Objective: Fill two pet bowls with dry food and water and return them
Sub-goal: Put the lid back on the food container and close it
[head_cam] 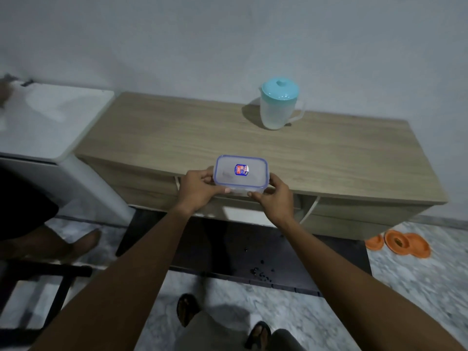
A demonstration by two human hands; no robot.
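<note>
**A room in a home**

A low wood-grain cabinet (253, 148) stands against a plain white wall (228, 34), with a white household appliance (50, 127) just beside it. The floor (430, 274) is marbled tile under a dark mat (228, 249). A teal-lidded plastic pitcher (276, 107) sits on the cabinet, and orange pet bowls (407, 243) lie on the floor.

Grips clear rectangular plastic container with blue-rimmed lid (240, 174) at its ends, left hand (200, 190) and right hand (274, 198), by front edge of pale wooden bench (329, 158). Farther back on bench, upright: translucent plastic jug with turquoise lid (278, 106). Down right on floor (417, 287): orange plastic bowls (405, 243).
</note>
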